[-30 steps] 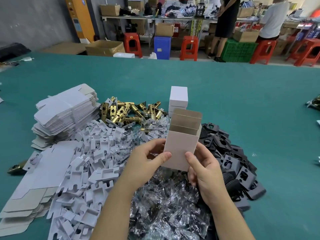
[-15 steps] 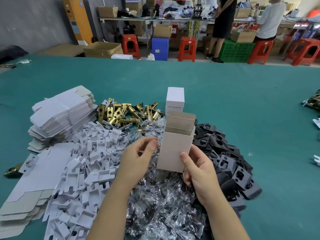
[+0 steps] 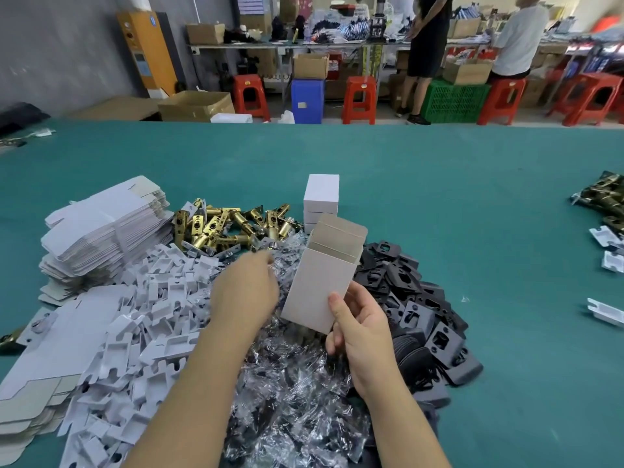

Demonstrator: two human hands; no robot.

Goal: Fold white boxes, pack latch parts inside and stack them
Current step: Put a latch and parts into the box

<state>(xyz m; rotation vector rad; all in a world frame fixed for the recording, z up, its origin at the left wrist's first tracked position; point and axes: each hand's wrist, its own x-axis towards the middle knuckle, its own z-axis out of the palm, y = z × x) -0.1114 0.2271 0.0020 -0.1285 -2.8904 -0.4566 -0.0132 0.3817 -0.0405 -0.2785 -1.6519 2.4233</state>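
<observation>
My right hand (image 3: 359,327) grips the lower corner of an erected white box (image 3: 320,278), held upright with its top flaps open. My left hand (image 3: 244,287) is off the box and reaches forward over the clear plastic bags (image 3: 287,393), its blurred fingertips pointing toward the brass latches (image 3: 223,228). It holds nothing that I can see. A short stack of closed white boxes (image 3: 321,201) stands behind the held box. White plastic inserts (image 3: 135,325) lie to the left, black plates (image 3: 415,298) to the right.
Flat unfolded box blanks are piled at the left (image 3: 101,231) and at the near left edge (image 3: 37,373). More latches (image 3: 604,197) and white inserts (image 3: 607,244) lie at the far right. Green table (image 3: 439,184) stretches beyond; stools, crates and two people stand behind it.
My left hand let go of the box and moved forward and left toward the brass latches. The right hand now holds the box alone, slightly tilted.
</observation>
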